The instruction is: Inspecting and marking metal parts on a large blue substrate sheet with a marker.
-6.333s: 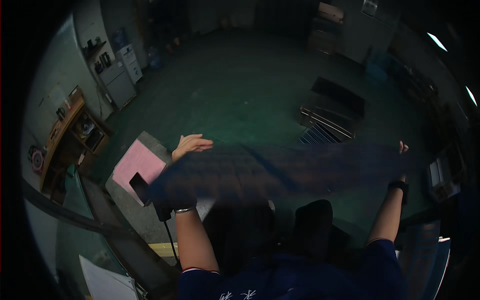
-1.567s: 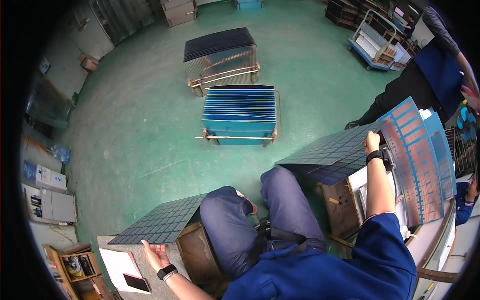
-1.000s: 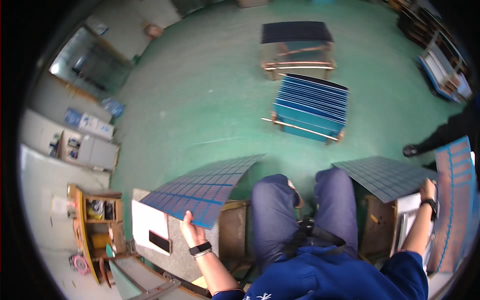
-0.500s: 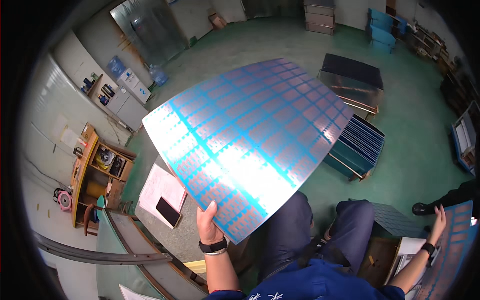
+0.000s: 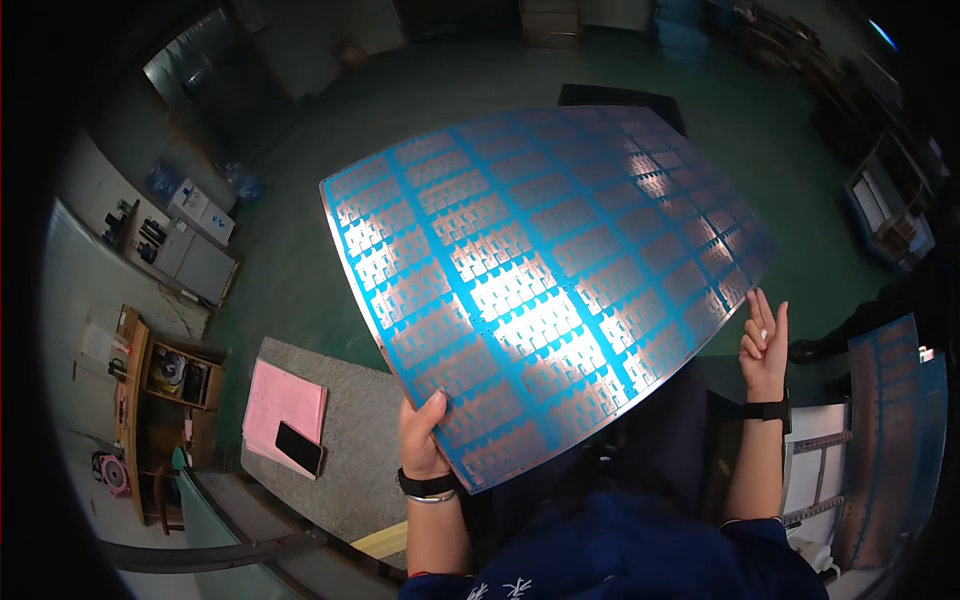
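While L hand (image 5: 424,440) grips blue panel (image 5: 545,290) (w/ glare) nr corner, R hand (image 5: 766,348), half open, sits by rt edge.

The left hand (image 5: 424,445) grips a panel (image 5: 560,290); the right hand (image 5: 765,350) is at its edge. A phone (image 5: 300,449) lies on pink paper (image 5: 285,395).

A large, thin, rectangular panel (image 5: 560,270), its outline bowed by the lens, is held aloft on a slant, patterned face up. Bright blue bands cross it in a grid, parting rows of copper-brown blocks with fine, repeated cutout-like shapes. The surface is glossy, flaring white across the middle and in patches toward the left and right edges. Its near left edge sits beneath the thumb of the left hand (image 5: 424,440).
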